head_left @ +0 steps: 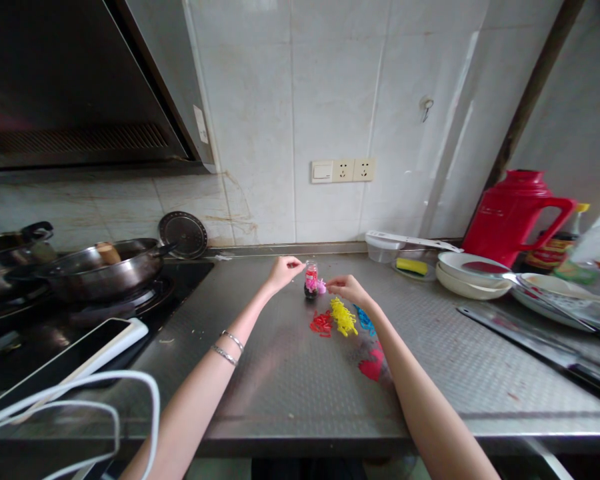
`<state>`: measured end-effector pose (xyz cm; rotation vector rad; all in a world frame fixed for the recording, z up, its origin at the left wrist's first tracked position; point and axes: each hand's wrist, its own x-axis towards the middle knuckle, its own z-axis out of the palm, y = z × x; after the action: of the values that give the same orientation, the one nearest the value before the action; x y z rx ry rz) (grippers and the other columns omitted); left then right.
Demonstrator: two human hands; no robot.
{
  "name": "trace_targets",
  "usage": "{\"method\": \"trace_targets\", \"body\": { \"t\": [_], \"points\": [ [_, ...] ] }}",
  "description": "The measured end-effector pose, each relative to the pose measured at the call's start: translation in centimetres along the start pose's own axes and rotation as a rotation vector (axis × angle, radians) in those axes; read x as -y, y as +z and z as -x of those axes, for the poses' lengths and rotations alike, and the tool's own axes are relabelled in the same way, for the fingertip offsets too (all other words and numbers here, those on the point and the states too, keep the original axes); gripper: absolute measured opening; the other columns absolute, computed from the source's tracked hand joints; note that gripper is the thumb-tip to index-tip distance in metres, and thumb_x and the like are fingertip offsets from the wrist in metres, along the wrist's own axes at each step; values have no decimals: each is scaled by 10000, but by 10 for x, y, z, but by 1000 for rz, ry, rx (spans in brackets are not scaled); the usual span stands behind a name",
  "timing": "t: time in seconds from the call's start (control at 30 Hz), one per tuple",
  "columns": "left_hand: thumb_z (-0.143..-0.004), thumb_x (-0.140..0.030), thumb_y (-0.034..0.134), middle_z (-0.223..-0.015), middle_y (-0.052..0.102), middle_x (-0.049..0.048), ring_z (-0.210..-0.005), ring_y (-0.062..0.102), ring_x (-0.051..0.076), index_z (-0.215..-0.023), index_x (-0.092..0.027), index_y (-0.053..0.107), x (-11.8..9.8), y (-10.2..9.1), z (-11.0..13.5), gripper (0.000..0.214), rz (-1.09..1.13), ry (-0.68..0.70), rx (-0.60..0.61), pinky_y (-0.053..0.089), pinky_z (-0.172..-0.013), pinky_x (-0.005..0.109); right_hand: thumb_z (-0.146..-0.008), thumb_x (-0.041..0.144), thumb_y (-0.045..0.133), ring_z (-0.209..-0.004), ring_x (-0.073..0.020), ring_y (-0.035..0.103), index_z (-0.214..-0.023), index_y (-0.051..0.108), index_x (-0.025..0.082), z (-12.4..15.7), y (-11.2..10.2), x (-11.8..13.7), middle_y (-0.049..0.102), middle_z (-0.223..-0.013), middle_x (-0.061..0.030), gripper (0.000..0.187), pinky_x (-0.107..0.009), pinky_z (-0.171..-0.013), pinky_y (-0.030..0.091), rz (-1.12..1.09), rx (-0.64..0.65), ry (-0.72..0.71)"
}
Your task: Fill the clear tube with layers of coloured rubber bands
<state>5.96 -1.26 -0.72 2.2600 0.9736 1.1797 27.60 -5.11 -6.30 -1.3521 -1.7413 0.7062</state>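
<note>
A small clear bottle (311,283) stands upright on the steel counter, dark at the bottom with pink and red above. My left hand (285,272) is at its upper left, fingertips pinched together close to the bottle's mouth; anything between them is too small to make out. My right hand (349,289) is just right of a little pink clump (321,286), which sits against the bottle. Its fingers are bent together, and what they hold, if anything, is hidden. Nearer to me lie small red pieces (321,323), yellow pieces (343,317), blue pieces (364,321) and a bright pink patch (371,364).
On the left are a hob with a steel pan (105,273), and a phone (65,360) with a white cable. To the right stand a red thermos (513,217), stacked bowls (473,287), a yellow sponge (411,267) and a long knife (520,340).
</note>
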Motion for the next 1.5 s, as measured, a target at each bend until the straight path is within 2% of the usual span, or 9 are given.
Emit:
{"method": "trace_targets", "body": {
  "t": [0.1, 0.2, 0.4, 0.67, 0.9, 1.23, 1.5],
  "points": [
    [-746, -338, 545, -712, 662, 62, -650, 559, 125, -722, -95, 659, 8, 11, 22, 270, 8, -58, 84, 415, -615, 226, -629, 254, 552, -587, -135, 568, -781, 709, 115, 0, -3, -3, 662, -632, -21, 258, -207, -532, 407, 71, 129, 1],
    [-730, -322, 560, -728, 671, 61, -657, 565, 128, -742, -98, 670, 8, 22, 39, 250, 13, -85, 219, 413, -623, 225, -598, 225, 576, -618, -141, 579, -784, 718, 140, 2, -5, 0, 670, -649, -7, 248, -204, -552, 414, 189, 179, -11],
    [-698, -286, 585, -733, 675, 52, -672, 574, 140, -758, -111, 689, 8, 34, 49, 212, -32, -109, 383, 407, -642, 230, -553, 204, 618, -649, -143, 583, -796, 729, 205, 9, -6, 18, 692, -733, 3, 268, -197, -565, 415, 314, 335, -70],
    [-665, -357, 629, -733, 669, 48, -629, 558, 128, -817, -120, 688, 12, 33, 55, 288, -9, -152, 571, 385, -575, 211, -467, 112, 625, -519, -105, 525, -630, 722, 249, 16, 4, 29, 655, -591, 23, 234, -175, -462, 359, 384, 345, -26],
    [-693, -358, 593, -707, 661, 37, -599, 532, 116, -819, -125, 693, 12, 32, 56, 284, -48, -148, 590, 364, -563, 207, -479, 71, 575, -485, -94, 506, -571, 706, 228, 15, 11, 31, 626, -525, 23, 225, -165, -437, 336, 430, 350, -14],
    [-705, -251, 530, -653, 631, 11, -603, 520, 117, -784, -111, 682, 19, 31, 56, 221, -73, -157, 586, 360, -564, 203, -512, 54, 529, -527, -114, 541, -638, 717, 201, 14, 17, 30, 647, -565, 4, 270, -169, -448, 339, 422, 381, -36],
    [-716, -267, 500, -581, 593, 5, -541, 506, 107, -725, -109, 659, 24, 28, 56, 224, -30, -172, 579, 361, -532, 200, -536, 71, 503, -531, -101, 529, -664, 714, 178, 13, 18, 31, 641, -567, 20, 270, -169, -475, 351, 364, 360, -105]
  ]
}}
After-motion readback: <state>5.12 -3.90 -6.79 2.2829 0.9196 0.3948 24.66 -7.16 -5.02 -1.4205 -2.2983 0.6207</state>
